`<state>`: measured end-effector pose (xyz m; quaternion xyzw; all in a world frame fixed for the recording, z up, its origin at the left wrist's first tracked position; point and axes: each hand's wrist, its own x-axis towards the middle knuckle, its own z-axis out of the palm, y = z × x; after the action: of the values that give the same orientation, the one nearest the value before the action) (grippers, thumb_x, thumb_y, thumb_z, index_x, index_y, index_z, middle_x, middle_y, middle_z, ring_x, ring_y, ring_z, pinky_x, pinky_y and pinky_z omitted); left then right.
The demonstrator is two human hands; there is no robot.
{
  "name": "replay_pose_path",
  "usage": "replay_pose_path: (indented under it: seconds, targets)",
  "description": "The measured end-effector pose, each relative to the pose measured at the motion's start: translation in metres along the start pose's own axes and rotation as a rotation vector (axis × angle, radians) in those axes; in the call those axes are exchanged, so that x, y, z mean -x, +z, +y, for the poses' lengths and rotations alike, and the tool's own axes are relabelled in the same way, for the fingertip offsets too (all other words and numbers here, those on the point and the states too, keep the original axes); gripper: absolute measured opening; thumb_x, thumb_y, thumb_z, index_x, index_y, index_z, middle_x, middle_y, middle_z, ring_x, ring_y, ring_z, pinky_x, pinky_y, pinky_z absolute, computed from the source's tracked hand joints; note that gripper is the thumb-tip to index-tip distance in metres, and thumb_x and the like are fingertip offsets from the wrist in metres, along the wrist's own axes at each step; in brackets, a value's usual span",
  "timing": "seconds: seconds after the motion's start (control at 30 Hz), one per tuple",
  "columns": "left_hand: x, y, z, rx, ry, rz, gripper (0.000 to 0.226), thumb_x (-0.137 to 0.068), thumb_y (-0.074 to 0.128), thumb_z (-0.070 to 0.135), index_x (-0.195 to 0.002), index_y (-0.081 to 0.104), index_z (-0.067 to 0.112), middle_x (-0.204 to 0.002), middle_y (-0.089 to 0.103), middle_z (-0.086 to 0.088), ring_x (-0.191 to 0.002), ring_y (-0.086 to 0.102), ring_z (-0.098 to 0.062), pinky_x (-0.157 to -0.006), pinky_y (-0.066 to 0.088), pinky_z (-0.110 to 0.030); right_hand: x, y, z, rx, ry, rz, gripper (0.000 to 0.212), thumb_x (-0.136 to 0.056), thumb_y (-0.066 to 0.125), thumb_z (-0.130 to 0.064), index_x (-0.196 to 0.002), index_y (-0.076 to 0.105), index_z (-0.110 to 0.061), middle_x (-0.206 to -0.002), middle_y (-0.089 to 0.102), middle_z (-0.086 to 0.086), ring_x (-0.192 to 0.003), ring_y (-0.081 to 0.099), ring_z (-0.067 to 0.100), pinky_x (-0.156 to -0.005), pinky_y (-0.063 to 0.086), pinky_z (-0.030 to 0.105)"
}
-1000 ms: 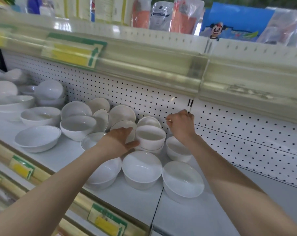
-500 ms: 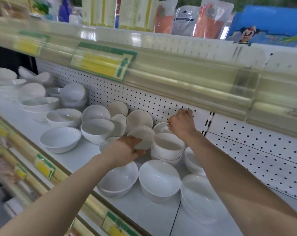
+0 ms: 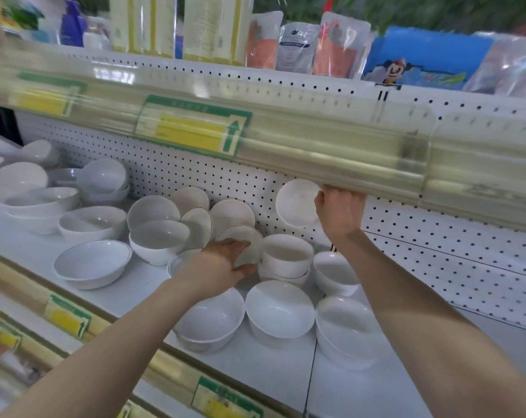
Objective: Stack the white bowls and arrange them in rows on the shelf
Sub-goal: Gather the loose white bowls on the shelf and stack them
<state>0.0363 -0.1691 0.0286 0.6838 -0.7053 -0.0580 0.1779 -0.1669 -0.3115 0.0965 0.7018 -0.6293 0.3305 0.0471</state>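
About twenty white bowls [image 3: 280,312], some nested, two hands, left hand [image 3: 216,263] and right hand [image 3: 340,212], two orange pouches [image 3: 335,46], one white pouch [image 3: 296,46], one blue pack [image 3: 430,55]

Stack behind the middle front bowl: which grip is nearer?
Left. The left grip holds a tilted bowl beside the stack; the right grip holds a raised bowl above it.

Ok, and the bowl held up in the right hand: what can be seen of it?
The raised bowl is plain white, round and fairly shallow, with a smooth, slightly glossy surface. It is tipped on edge so one round face looks toward the camera; blur hides whether that is the inside or the base. The right hand grips its right edge with curled fingers. It hangs above the other bowls, in front of the pegboard, just under the upper shelf rail. Nothing else visibly touches it.
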Motion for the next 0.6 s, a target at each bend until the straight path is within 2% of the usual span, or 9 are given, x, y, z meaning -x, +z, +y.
replay_pose_path:
  seconds: [0.03,0.07,0.1,0.2,0.27,0.33,0.4,0.5,0.6]
  targets:
    - [0.001,-0.001,0.0,-0.007,0.018,0.0,0.06,-0.097,0.048,0.05,-0.15,0.034,0.026,-0.153,0.039,0.0,-0.136,0.04,-0.021,-0.109,0.032,-0.028,0.003,-0.007,0.001,0.139,-0.008,0.121,0.014,-0.079,0.069,-0.025,-0.073,0.07,-0.013,-0.06,0.049,-0.001,-0.048,0.022,0.012,-0.039,0.006,0.017]
    - [0.002,-0.002,0.0,-0.014,0.041,0.003,0.059,-0.097,0.048,0.05,-0.149,0.035,0.025,-0.151,0.04,0.0,-0.134,0.042,-0.022,-0.108,0.034,-0.029,0.007,-0.016,0.005,0.265,0.031,0.223,0.013,-0.075,0.069,-0.022,-0.064,0.068,-0.016,-0.053,0.04,-0.004,-0.049,0.025,0.015,-0.046,0.008,0.019]
    - [0.005,-0.003,0.002,-0.017,0.066,0.007,0.059,-0.096,0.048,0.051,-0.148,0.037,0.025,-0.149,0.043,-0.001,-0.132,0.044,-0.023,-0.105,0.036,-0.03,0.011,-0.023,0.01,0.299,0.058,0.229,0.014,-0.078,0.063,-0.02,-0.064,0.067,-0.016,-0.054,0.039,-0.003,-0.053,0.031,0.017,-0.053,0.016,0.023]
    - [0.014,-0.005,0.01,-0.011,0.158,0.028,0.055,-0.094,0.05,0.053,-0.14,0.045,0.024,-0.135,0.055,0.0,-0.121,0.053,-0.025,-0.082,0.039,-0.028,0.031,-0.043,0.028,0.216,0.123,0.206,0.021,-0.083,0.051,-0.018,-0.068,0.065,-0.016,-0.059,0.049,0.002,-0.062,0.043,0.023,-0.069,0.03,0.03]
    - [0.02,-0.002,0.015,0.01,0.227,0.049,0.052,-0.094,0.054,0.048,-0.139,0.049,0.021,-0.123,0.062,-0.002,-0.116,0.056,-0.026,-0.076,0.036,-0.029,0.049,-0.056,0.043,0.141,0.183,0.213,0.021,-0.079,0.052,-0.014,-0.058,0.054,-0.015,-0.052,0.041,0.002,-0.056,0.039,0.023,-0.068,0.03,0.031]
    - [0.026,0.003,0.018,0.023,0.288,0.053,0.055,-0.093,0.056,0.047,-0.14,0.049,0.019,-0.125,0.062,-0.005,-0.12,0.054,-0.026,-0.088,0.043,-0.033,0.074,-0.067,0.056,0.055,0.242,0.209,0.024,-0.074,0.053,-0.011,-0.05,0.048,-0.014,-0.047,0.035,0.001,-0.05,0.033,0.022,-0.064,0.027,0.029]
    - [0.034,0.008,0.023,0.005,0.347,0.053,0.056,-0.094,0.054,0.048,-0.142,0.047,0.022,-0.139,0.054,-0.003,-0.128,0.047,-0.025,-0.1,0.044,-0.038,0.098,-0.079,0.069,0.005,0.318,0.2,0.025,-0.072,0.054,-0.012,-0.048,0.047,-0.013,-0.046,0.037,0.001,-0.051,0.036,0.023,-0.061,0.03,0.028]
    - [0.051,0.016,0.037,-0.006,0.446,0.052,0.052,-0.095,0.054,0.046,-0.142,0.047,0.025,-0.145,0.047,0.001,-0.13,0.044,-0.024,-0.1,0.041,-0.035,0.131,-0.103,0.084,0.0,0.497,0.15,0.018,-0.07,0.056,-0.015,-0.053,0.056,-0.012,-0.052,0.049,0.003,-0.061,0.048,0.027,-0.068,0.04,0.029]
    - [0.065,0.028,0.048,-0.016,0.53,0.038,0.047,-0.097,0.052,0.041,-0.14,0.05,0.023,-0.144,0.048,0.0,-0.131,0.043,-0.025,-0.105,0.036,-0.034,0.164,-0.122,0.1,-0.007,0.621,0.072,0.018,-0.07,0.058,-0.019,-0.064,0.07,-0.009,-0.059,0.063,0.004,-0.061,0.059,0.026,-0.063,0.048,0.026]
